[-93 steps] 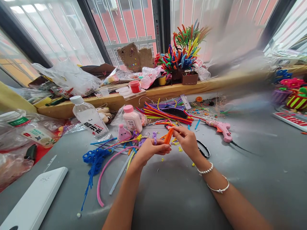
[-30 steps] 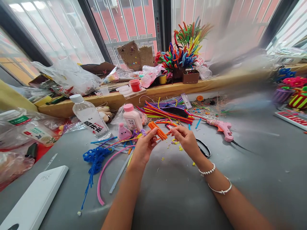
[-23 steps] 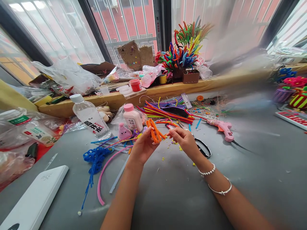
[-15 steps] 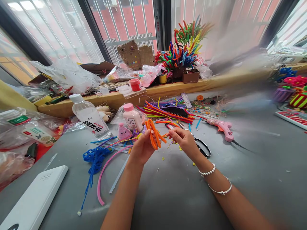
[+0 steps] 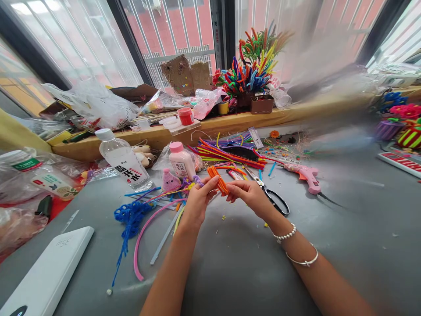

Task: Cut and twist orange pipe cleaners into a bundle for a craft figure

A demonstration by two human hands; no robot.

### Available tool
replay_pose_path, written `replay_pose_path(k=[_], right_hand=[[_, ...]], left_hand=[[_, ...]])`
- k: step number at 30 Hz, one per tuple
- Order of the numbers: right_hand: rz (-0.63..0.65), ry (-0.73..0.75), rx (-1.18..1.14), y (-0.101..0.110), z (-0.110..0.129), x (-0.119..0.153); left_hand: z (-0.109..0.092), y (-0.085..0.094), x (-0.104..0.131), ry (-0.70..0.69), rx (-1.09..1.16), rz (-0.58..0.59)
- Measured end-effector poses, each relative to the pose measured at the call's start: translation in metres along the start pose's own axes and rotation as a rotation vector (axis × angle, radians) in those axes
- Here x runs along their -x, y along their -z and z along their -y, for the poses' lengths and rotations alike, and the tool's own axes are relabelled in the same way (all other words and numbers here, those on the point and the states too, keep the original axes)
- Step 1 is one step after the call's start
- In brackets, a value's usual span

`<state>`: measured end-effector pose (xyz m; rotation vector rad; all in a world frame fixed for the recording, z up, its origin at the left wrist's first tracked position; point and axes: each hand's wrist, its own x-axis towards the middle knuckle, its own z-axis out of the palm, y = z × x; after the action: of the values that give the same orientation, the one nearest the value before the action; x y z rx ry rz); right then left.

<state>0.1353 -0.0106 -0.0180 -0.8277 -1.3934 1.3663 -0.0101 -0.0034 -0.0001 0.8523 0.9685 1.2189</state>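
Note:
A bent bundle of orange pipe cleaners [image 5: 218,179] is held up between both hands above the grey table. My left hand [image 5: 198,197] pinches its left side, thumb on top. The fingers of my right hand [image 5: 245,195] close on its lower right end. Just beyond my right hand lie black-handled scissors [image 5: 279,202], partly covered by that hand. Behind the bundle, a pile of coloured pipe cleaners [image 5: 230,153] rests on the table. A pink bottle [image 5: 182,161] and a small pink crocheted figure [image 5: 171,181] stand beyond my left hand.
Left of my arms lie blue yarn [image 5: 131,217], a pink curved strip [image 5: 138,245] and a white power bank [image 5: 49,272]. A water bottle [image 5: 123,160] stands behind them. On the right is a pink glue gun [image 5: 309,177] with its cord. The window ledge [image 5: 289,114] holds pots and bags.
The orange bundle has turned from upright loops to a more compact slant. My right hand has moved left, onto its end, and my left hand has shifted slightly right.

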Motion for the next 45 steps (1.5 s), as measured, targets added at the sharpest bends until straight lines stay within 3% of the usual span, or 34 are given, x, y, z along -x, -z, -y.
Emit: replay_pose_path(k=[5,12,37,41,45], right_hand=[[-0.007,-0.097,-0.066,-0.0003,0.0024,0.0001],[0.012,-0.121,-0.119,0.0014,-0.0017,0.0007],[0.049,-0.072,0.068,0.0003,-0.0054,-0.0001],[0.024,-0.074,0.116,0.0003,-0.0058,-0.0009],[-0.159,0.012,0.228,0.0021,-0.0045,-0.0007]], left_hand=[[0.0003,0.0002,-0.0006,0.015,0.059,0.049],[-0.0049,0.0006,0.0011,0.198,0.143,0.134],[-0.0022,0.0020,-0.0002,0.204,0.067,0.119],[-0.0020,0.0009,0.0001,0.127,0.031,0.079],[0.0011,-0.0021,0.0014,-0.036,-0.112,-0.038]])
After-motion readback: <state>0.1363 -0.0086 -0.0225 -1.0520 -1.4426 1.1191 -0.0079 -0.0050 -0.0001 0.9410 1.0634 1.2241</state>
